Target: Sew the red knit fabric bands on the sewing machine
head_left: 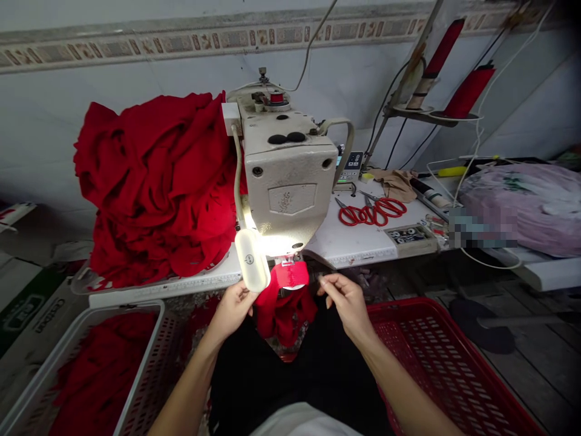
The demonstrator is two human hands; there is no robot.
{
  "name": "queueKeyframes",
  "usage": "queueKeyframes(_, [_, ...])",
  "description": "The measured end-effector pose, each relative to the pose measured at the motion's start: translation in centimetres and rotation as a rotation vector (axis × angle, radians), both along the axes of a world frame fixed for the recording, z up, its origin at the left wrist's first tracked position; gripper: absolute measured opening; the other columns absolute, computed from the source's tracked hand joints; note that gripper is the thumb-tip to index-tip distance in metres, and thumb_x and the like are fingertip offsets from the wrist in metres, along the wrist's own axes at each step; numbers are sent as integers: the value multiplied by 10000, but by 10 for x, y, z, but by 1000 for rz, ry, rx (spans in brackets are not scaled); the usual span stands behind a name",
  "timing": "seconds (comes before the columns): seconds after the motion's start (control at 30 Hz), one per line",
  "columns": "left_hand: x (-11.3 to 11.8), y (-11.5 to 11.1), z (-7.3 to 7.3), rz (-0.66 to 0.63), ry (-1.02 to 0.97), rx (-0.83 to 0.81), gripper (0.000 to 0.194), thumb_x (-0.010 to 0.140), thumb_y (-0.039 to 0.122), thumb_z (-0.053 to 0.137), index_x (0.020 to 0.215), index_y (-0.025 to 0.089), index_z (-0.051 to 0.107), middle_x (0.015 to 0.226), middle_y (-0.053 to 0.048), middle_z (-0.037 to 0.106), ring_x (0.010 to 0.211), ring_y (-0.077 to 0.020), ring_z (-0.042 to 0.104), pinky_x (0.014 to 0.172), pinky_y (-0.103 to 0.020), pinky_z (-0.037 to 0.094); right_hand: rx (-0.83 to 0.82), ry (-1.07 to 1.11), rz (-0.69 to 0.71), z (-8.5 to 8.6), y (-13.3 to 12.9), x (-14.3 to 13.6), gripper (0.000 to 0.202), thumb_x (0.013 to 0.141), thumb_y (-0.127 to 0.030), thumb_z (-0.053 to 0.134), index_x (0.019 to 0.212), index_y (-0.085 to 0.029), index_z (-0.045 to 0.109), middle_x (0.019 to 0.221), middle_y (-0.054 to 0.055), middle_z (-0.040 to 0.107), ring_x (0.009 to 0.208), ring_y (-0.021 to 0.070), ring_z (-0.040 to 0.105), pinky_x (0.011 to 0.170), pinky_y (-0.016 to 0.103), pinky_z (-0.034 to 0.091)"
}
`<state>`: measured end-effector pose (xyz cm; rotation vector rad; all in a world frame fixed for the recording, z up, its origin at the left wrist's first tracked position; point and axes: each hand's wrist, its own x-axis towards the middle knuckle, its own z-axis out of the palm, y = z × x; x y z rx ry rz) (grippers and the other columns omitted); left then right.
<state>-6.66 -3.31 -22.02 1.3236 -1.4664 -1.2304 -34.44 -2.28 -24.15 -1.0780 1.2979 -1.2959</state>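
Note:
A strip of red fabric [291,274] lies under the needle area of a white sewing machine [290,175], and more of it hangs in loose folds towards my lap. At its left edge, below the machine's lit lamp [252,260], my left hand [235,310] is closed with thumb and fingers on the red cloth. My right hand [342,298] is held to the right of the fabric, apart from it. Its thumb and forefinger are pinched together; whether something small is between them I cannot make out.
A large heap of red cloth [158,188] is piled left of the machine. A white basket [161,315] with red cloth and a red basket [436,339] flank my legs. Red-handled scissors [372,212], a bobbin tray [411,237] and red thread cones [469,91] are at right.

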Motion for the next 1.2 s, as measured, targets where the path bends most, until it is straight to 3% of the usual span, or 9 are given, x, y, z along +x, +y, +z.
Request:
queueKeyframes(0.13, [14, 2, 4, 75, 23, -35, 326, 895, 410, 716, 1092, 152, 751, 1037, -102, 759, 839, -206, 711, 690, -282, 593, 165, -209, 347, -14, 14, 35, 379, 859, -495, 782, 1010, -147, 797, 986, 118, 791, 908, 226, 725, 726, 291, 575])
queueKeyframes(0.2, [8, -2, 16, 201, 34, -134, 323, 842, 372, 779, 1076, 150, 759, 1030, -105, 766, 853, -215, 720, 720, -287, 601, 168, -288, 393, -20, 11, 59, 407, 882, -515, 749, 1104, -176, 790, 1124, 104, 769, 1064, 239, 699, 910, 347, 569])
queueKeyframes(0.37, [-21, -8, 41, 354, 42, -283, 231, 807, 319, 810, 938, 134, 765, 857, -76, 744, 729, -178, 691, 706, -274, 595, 175, -298, 391, -23, -2, 92, 363, 877, -509, 718, 917, -156, 797, 860, 55, 758, 734, 169, 674, 744, 304, 553])
queueKeyframes(0.57, [-22, -2, 33, 410, 63, -276, 228, 829, 307, 789, 972, 135, 749, 771, -36, 717, 557, -115, 589, 655, -255, 579, 213, -277, 711, 2, 3, 54, 288, 817, -392, 800, 951, -137, 819, 720, 36, 743, 470, 72, 512, 433, 173, 364])
queueKeyframes(0.73, [-21, 3, 40, 377, -8, -335, 213, 854, 318, 772, 969, 140, 758, 865, -66, 745, 731, -168, 696, 763, -281, 604, 80, -538, 997, 26, 22, 1, 811, 618, -494, 958, 1319, -189, 690, 625, 6, 714, 505, 168, 640, 523, 269, 522])
queueKeyframes(0.8, [-29, 4, 45, 365, -60, -378, 216, 849, 332, 784, 955, 144, 768, 961, -92, 764, 882, -213, 730, 855, -319, 607, 2, -480, 926, 45, 31, -20, 879, 620, -479, 968, 1396, -237, 633, 684, 9, 727, 558, 176, 655, 543, 274, 521])
queueKeyframes(0.87, [-40, 3, 48, 375, -78, -414, 220, 834, 342, 805, 939, 152, 770, 998, -96, 769, 941, -231, 734, 904, -344, 602, -61, -278, 719, 67, 41, -39, 785, 656, -397, 969, 1362, -249, 661, 741, 26, 730, 614, 170, 646, 555, 264, 500])
queueKeyframes(1.0, [-68, -2, 55, 423, 5, -420, 243, 814, 337, 824, 944, 142, 761, 909, -86, 769, 810, -204, 729, 794, -321, 626, -90, 68, 328, 106, 56, -69, 486, 741, -376, 912, 1180, -240, 753, 705, 42, 698, 619, 202, 645, 572, 323, 529])
queueKeyframes(1.2, [-90, -7, 70, 422, 151, -392, 265, 830, 309, 808, 1014, 124, 760, 1011, -132, 785, 907, -243, 754, 737, -317, 638, -120, 179, 112, 104, 64, -87, 332, 756, -427, 879, 1003, -219, 801, 681, 46, 676, 557, 170, 604, 491, 291, 478])
